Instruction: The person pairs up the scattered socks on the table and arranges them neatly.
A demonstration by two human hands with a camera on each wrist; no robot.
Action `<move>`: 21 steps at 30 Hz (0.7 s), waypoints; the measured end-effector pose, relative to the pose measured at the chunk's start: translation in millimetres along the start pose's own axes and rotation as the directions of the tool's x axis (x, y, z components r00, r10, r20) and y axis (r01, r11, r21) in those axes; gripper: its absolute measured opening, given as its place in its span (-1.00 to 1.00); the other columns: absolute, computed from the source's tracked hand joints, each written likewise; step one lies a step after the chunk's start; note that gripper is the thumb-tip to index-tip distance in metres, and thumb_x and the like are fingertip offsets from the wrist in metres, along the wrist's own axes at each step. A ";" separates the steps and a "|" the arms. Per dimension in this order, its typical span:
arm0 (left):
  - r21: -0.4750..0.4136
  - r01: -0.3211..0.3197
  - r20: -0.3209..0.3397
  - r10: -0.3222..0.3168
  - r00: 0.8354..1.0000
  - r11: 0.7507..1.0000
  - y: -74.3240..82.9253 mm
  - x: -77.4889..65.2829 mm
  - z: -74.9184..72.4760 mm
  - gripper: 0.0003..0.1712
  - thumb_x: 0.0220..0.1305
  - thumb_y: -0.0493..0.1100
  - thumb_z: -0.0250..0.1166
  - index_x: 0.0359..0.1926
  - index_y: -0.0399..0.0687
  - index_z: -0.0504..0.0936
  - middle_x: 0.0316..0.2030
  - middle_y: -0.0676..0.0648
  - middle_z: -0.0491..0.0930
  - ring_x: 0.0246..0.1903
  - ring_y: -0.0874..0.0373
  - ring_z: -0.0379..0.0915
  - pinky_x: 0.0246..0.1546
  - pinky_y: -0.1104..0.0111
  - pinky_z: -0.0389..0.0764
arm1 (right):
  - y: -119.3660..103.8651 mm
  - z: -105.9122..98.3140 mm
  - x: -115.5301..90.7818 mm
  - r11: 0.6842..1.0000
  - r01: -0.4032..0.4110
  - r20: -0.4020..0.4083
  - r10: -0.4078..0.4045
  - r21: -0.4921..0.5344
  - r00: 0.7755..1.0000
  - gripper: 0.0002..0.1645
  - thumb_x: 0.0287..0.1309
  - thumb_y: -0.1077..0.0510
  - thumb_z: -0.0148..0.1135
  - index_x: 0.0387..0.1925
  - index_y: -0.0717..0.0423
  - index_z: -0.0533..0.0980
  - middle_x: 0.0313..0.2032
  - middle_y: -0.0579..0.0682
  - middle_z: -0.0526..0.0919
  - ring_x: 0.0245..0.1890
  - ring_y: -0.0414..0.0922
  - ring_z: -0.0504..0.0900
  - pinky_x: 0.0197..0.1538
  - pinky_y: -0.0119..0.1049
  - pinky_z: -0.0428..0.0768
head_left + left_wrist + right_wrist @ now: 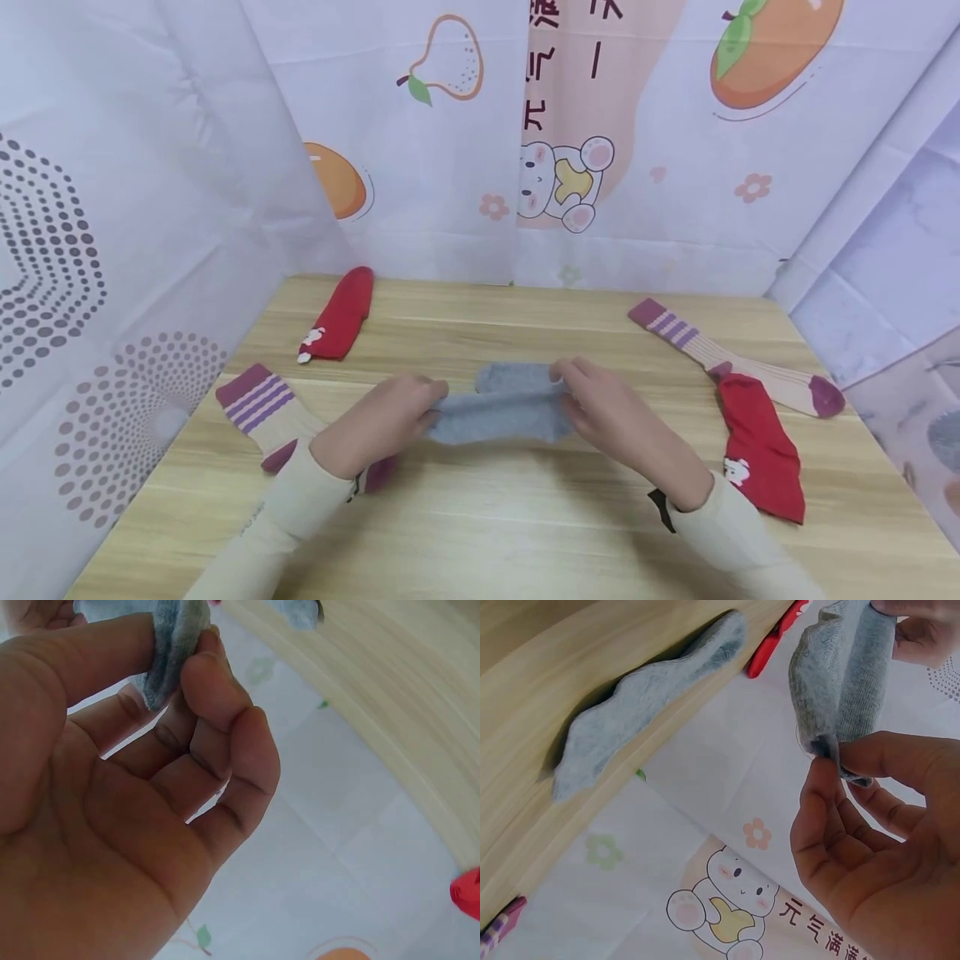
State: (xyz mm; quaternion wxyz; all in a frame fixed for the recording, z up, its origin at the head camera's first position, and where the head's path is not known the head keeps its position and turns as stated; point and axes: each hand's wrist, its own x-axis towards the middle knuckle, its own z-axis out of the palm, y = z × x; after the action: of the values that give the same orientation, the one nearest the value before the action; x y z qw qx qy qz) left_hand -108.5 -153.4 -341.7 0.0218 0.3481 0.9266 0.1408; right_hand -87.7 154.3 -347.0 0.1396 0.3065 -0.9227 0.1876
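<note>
A grey-blue sock (pixel 498 417) is stretched sideways above the table between both hands. My left hand (pixel 388 417) pinches its left end; in the left wrist view the thumb and fingers grip the sock's folded edge (pixel 174 652). At the other end my right hand (pixel 611 412) pinches the sock (pixel 844 690) between thumb and fingers. Behind it, a second grey-blue sock (pixel 649 701) lies on the table, partly hidden in the head view by the held one.
Beneath the left forearm lies a cream sock with purple stripes (pixel 262 404). A red sock (pixel 341 317) is at the back left. On the right, another striped sock (pixel 705 346) touches a second red sock (pixel 761 450). Printed curtains (pixel 420 167) border the wooden table (pixel 480 533).
</note>
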 end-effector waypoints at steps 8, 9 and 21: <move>-0.003 -0.102 -0.028 0.101 0.994 0.995 4.9 8.5 14.3 -0.85 0.16 -0.37 0.36 -0.38 -0.07 0.55 -0.63 0.15 0.36 -0.60 0.25 0.29 -0.52 0.46 0.43 | 7.1 -8.4 -10.9 0.999 -0.032 0.054 0.033 -0.023 0.998 -0.67 0.09 0.39 0.32 -0.09 0.17 0.50 -0.30 -0.05 0.59 -0.37 -0.17 0.53 -0.25 -0.23 0.62; -0.009 -0.106 -0.025 0.106 0.994 0.994 5.6 10.0 15.6 -0.85 0.16 -0.38 0.35 -0.38 -0.08 0.55 -0.63 0.15 0.36 -0.60 0.25 0.28 -0.52 0.46 0.43 | 8.7 -8.4 -11.9 0.999 -0.038 0.061 0.040 -0.026 0.997 -0.67 0.09 0.40 0.32 -0.10 0.17 0.50 -0.30 -0.04 0.59 -0.38 -0.17 0.53 -0.24 -0.22 0.62; -0.080 -0.126 0.052 0.131 0.990 0.989 11.4 32.4 32.1 -0.91 0.24 -0.35 0.33 -0.25 -0.12 0.64 -0.55 0.14 0.47 -0.54 0.26 0.36 -0.44 0.45 0.49 | 28.6 2.5 -27.7 0.995 -0.088 0.065 0.092 -0.051 0.994 -0.65 -0.06 0.47 0.31 -0.21 0.17 0.49 -0.33 0.02 0.60 -0.42 -0.14 0.53 -0.34 -0.23 0.60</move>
State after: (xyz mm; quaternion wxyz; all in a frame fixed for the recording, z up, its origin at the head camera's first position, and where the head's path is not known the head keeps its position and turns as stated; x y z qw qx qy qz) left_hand -121.3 -116.2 -367.5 0.0522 0.4099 0.8951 0.1674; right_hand -84.3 188.7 -367.0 0.1074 0.2673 -0.9440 0.1611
